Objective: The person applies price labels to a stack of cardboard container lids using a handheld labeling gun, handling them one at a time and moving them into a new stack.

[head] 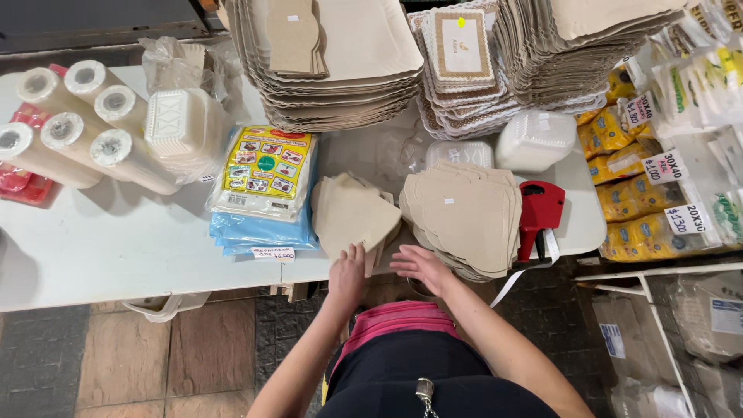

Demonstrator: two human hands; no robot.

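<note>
Two stacks of scalloped kraft-paper sheets are shown: the left hand (347, 272) is laid, fingers loosely together, on the smaller stack (352, 217); the right hand (419, 265), fingers spread, is beside the larger stack (464, 217).

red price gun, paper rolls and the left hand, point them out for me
red price gun (540, 207), head view, on its body
paper rolls (77, 124), head view, on a middle roll
left hand (347, 272), head view, on its back

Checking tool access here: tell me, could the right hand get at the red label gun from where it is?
Probably yes: the right hand is at the table edge, and the red label gun lies uncovered just past the cardboard stack.
</note>
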